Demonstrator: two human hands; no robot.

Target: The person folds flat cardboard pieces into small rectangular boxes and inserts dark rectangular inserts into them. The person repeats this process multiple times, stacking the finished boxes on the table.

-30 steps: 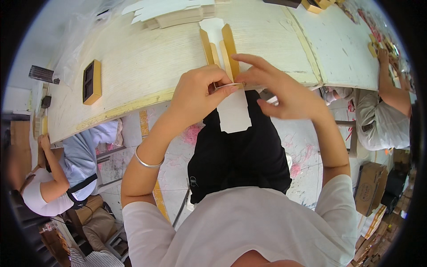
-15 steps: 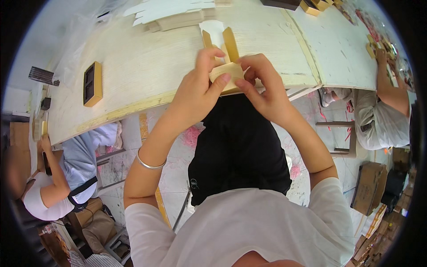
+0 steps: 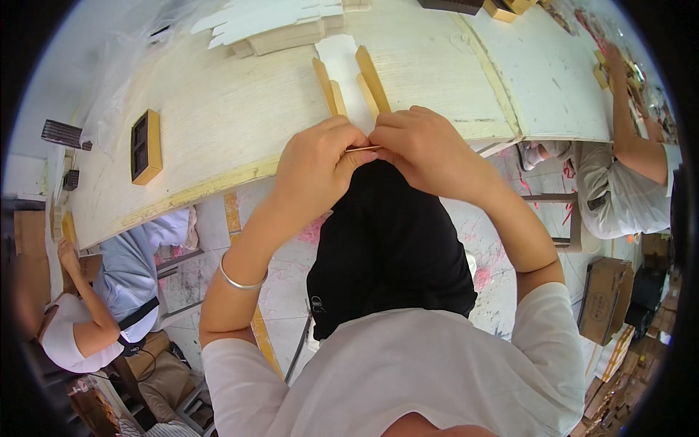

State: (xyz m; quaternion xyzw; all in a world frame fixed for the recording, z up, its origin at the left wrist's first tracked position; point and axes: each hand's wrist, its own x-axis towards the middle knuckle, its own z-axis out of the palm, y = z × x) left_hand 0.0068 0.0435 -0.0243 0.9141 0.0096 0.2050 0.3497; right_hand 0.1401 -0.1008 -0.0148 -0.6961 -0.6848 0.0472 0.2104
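A partly folded carton, white inside with gold side flaps standing up, lies at the table's front edge directly before me. My left hand pinches its near end flap between thumb and fingers. Close against it, my right hand grips the same flap from the other side, thumb underneath and fingers on top. Only a thin edge of the flap shows between the thumbs; my fingers hide the rest of that end.
A gold box with a dark divided insert stands on the table at left. White flat blanks are stacked at the back. A dark tray and gold boxes lie far right. Co-workers sit on both sides; a brown carton is at lower right.
Both hands have turned over and closed together on the near flap, which has tipped from facing up to edge-on. The side flaps have spread wider apart.
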